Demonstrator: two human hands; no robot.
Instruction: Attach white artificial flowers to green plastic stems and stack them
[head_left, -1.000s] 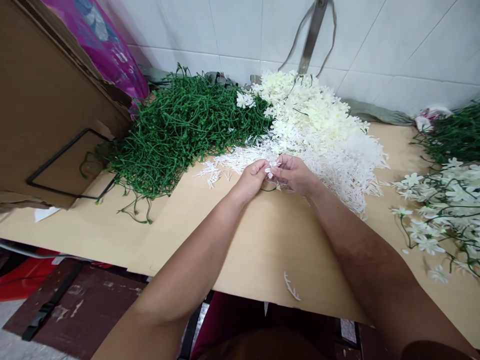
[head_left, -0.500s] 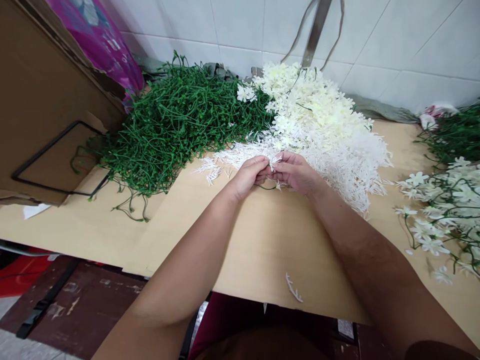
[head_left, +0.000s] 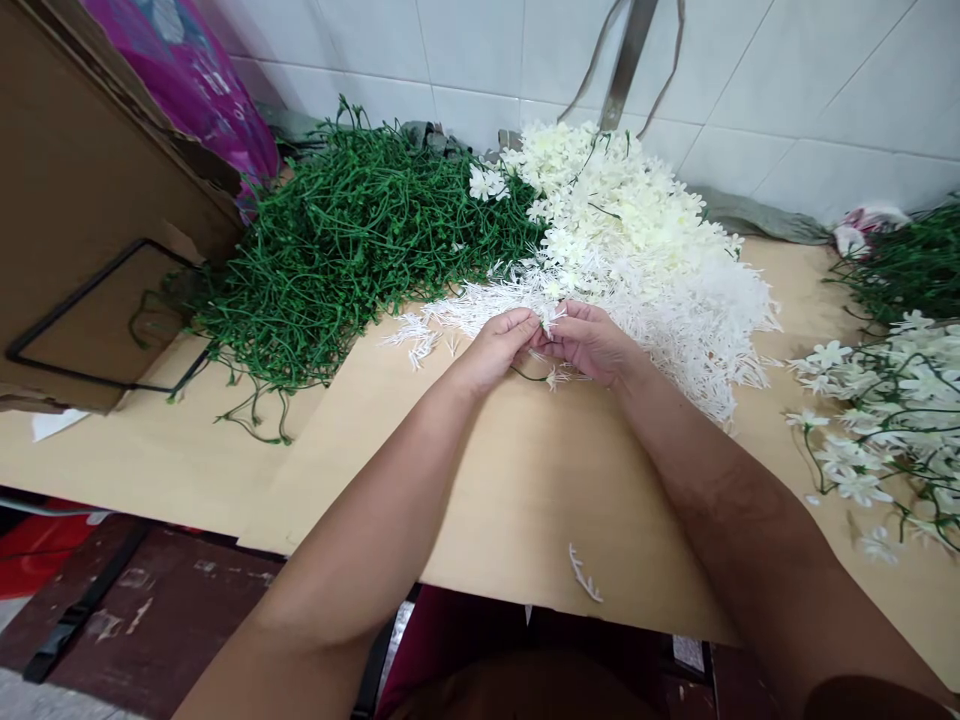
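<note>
Both hands meet over the table, fingertips pressed together. My left hand (head_left: 501, 348) is closed in a pinch on a thin green artificial flower stem (head_left: 529, 376), part of which curves out below the fingers with a small whitish tip. Thumb and fingers of my right hand (head_left: 592, 342) pinch a small white spiky plastic piece (head_left: 553, 318) against the stem's upper end; the fingers partly hide the joint. Just beyond the hands spreads a heap of white spiky plastic pieces (head_left: 697, 330). Behind it lie cream-white artificial petals (head_left: 622, 215).
A big pile of green stems (head_left: 360, 230) lies at left, near a cardboard box (head_left: 82, 180) and a black wire frame (head_left: 75, 300). Assembled white flowers (head_left: 862, 460) lie at right. One loose white sprig (head_left: 583, 574) rests near the table's front edge. A tiled wall (head_left: 480, 60) stands behind.
The hands stay together at nearly the same spot, with small finger shifts. At the stem's lower end, the whitish tip has moved slightly. The whole view has shifted a little.
</note>
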